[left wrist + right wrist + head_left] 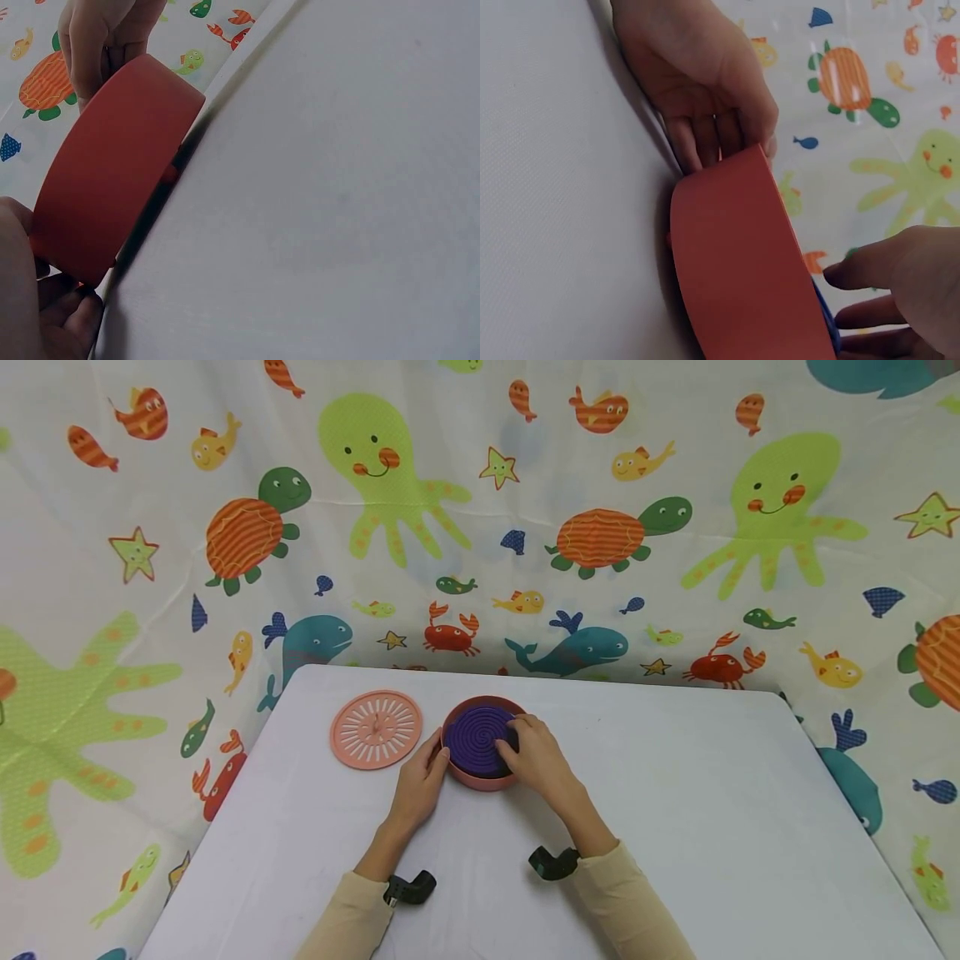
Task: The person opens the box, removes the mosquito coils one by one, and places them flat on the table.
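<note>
A round reddish-pink mosquito coil holder [486,784] sits on the table in the head view. My left hand [420,782] grips its left side, thumb at the rim and fingers around the wall. Within the rim lies a purple-blue spiral mosquito coil [474,742]. My right hand [542,758] has its curled fingers and thumb on the coil's right part, pinching it. In the right wrist view, the coil's blue edge [826,313] shows slightly above the rim beside the right fingertips. The holder's wall [120,165] hides most of the coil in the left wrist view.
A pink slotted round lid [358,752] lies flat on the white table [720,810], left of the holder. Behind the table hangs a curtain [465,435] printed with sea animals. Each wrist wears a small black camera.
</note>
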The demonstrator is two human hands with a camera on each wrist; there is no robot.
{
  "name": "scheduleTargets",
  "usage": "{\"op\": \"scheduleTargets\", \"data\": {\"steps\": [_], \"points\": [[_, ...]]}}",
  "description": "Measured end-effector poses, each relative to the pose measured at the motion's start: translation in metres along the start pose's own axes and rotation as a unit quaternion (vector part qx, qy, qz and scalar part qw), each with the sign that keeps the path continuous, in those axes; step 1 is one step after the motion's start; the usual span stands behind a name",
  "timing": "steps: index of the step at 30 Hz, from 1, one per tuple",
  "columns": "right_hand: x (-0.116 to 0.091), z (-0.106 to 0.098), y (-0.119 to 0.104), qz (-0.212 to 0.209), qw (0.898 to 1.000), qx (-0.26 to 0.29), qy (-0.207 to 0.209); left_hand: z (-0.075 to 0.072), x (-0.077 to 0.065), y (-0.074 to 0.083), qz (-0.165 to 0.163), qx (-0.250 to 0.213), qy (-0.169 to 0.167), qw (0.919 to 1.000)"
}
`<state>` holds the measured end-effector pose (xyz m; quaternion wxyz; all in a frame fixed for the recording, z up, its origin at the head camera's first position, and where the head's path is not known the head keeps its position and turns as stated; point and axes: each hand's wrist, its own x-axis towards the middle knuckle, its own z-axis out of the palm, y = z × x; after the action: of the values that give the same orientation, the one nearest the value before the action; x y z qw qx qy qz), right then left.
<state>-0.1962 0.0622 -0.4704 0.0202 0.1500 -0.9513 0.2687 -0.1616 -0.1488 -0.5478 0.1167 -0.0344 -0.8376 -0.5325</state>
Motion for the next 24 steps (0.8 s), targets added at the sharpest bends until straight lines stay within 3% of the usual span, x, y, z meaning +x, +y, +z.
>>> {"op": "scheduleTargets", "data": {"steps": [11, 17, 24], "points": [[0.0, 0.001, 0.009, -0.007, 0.993, 0.103, 0.056, -0.001, 0.0, -0.001, -0.006, -0.001, -0.006, 1.0], [0.001, -0.002, 0.014, 0.034, 0.982, 0.178, 0.057, 0.0, 0.0, -0.002, -0.003, 0.001, -0.001, 1.0], [0.002, -0.003, 0.015, 0.081, 0.973, 0.214, 0.038, 0.0, 0.001, -0.001, 0.001, 0.004, -0.002, 1.0]]}}
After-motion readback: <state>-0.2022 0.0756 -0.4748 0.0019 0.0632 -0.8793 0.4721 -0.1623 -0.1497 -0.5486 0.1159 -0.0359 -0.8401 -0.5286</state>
